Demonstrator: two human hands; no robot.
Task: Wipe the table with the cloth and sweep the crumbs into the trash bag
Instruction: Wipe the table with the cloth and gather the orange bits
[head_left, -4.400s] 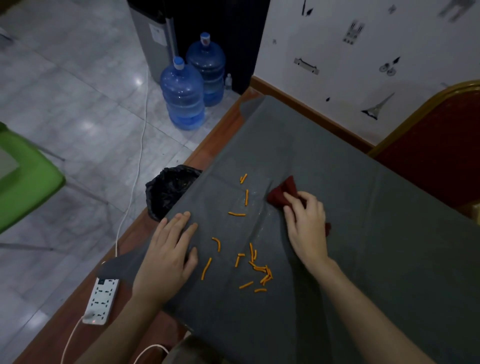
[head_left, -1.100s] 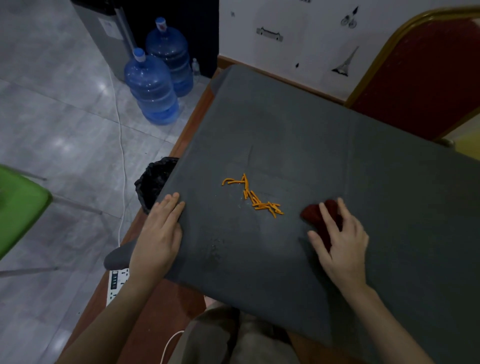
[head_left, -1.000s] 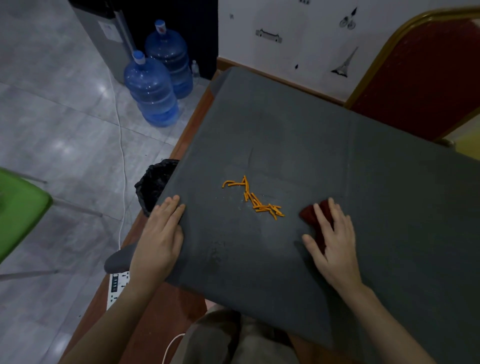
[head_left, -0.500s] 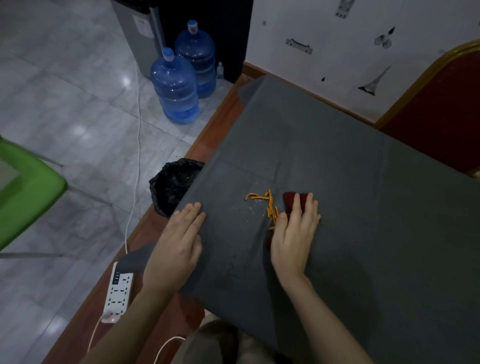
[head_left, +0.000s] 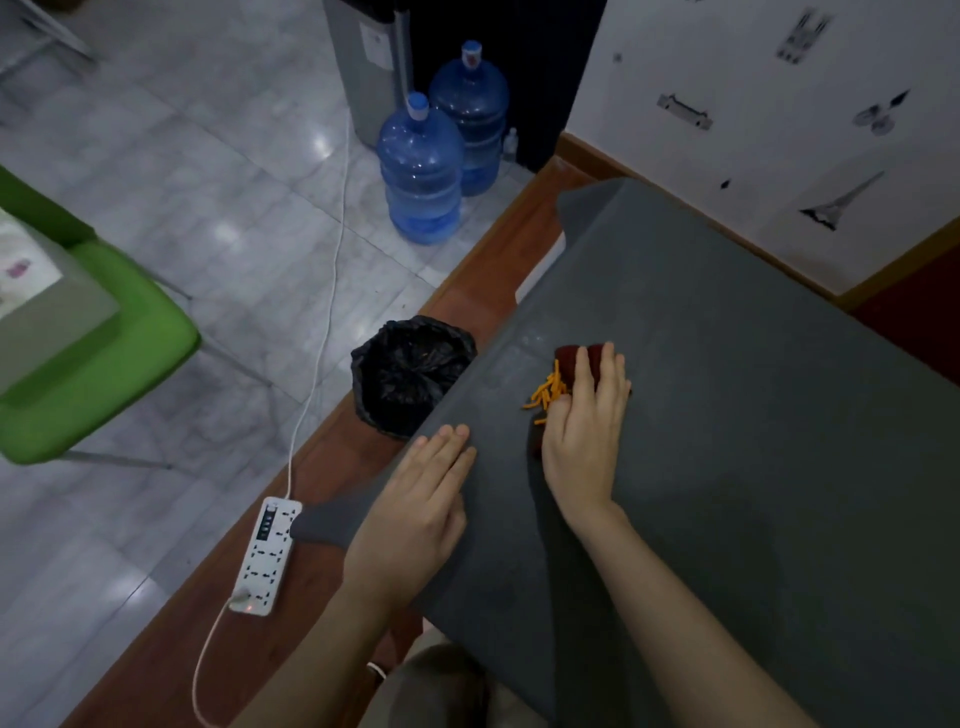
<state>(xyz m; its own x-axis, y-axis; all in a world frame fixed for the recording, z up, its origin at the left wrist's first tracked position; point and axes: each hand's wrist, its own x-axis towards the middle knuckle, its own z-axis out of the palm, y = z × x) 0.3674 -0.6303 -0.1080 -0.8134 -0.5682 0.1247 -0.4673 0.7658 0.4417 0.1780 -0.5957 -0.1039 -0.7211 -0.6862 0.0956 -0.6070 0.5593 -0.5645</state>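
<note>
The table (head_left: 753, 415) is covered with a dark grey cover. My right hand (head_left: 584, 431) presses flat on a dark red cloth (head_left: 569, 358), which is mostly hidden under my fingers. A small heap of orange crumbs (head_left: 545, 392) lies against the cloth's left side, a short way from the table's left edge. My left hand (head_left: 410, 514) rests flat, fingers together, on the near left corner of the cover. A bin lined with a black trash bag (head_left: 410, 371) stands on the floor just below that left edge.
A white power strip (head_left: 265, 556) with its cable lies on the red-brown floor strip by my left hand. Two blue water bottles (head_left: 421, 166) stand further back by a dispenser. A green chair (head_left: 78, 332) is at the left, a red chair (head_left: 914, 306) at the right.
My right hand has swept the cloth leftwards across the table, gathering the scattered crumbs into one heap and pushing it towards the left edge above the bag. My left hand has stayed at the corner.
</note>
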